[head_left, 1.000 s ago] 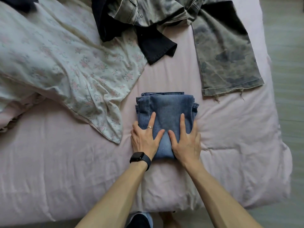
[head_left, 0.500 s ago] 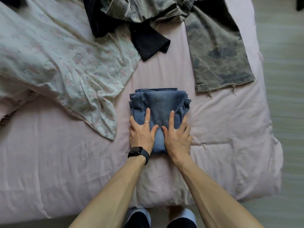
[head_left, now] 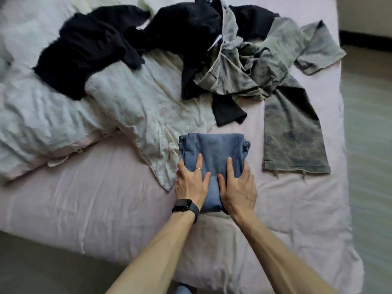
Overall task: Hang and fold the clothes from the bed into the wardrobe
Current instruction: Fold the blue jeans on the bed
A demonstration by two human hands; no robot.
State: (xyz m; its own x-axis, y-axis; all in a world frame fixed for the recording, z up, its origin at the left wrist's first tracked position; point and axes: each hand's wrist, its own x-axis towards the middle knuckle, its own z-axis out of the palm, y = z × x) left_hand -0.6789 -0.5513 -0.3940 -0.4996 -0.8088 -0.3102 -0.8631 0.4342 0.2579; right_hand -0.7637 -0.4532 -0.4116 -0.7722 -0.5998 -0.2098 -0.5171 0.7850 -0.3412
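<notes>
Head view: folded jeans [head_left: 213,149] lie on the bed [head_left: 106,209] near its front edge, beside unfolded garments [head_left: 292,128]. Left hand [head_left: 191,183] and right hand [head_left: 238,187] press flat on top; each grip is extended, enclosing nothing. Denim is judged heavy, stiff and non-slip. Take hold under both side edges to preserve the folds.

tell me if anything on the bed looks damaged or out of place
The camouflage trousers have a frayed near hem with loose threads hanging, and their upper part lies tangled with black clothes in a heap. The folded jeans look neat.
</notes>
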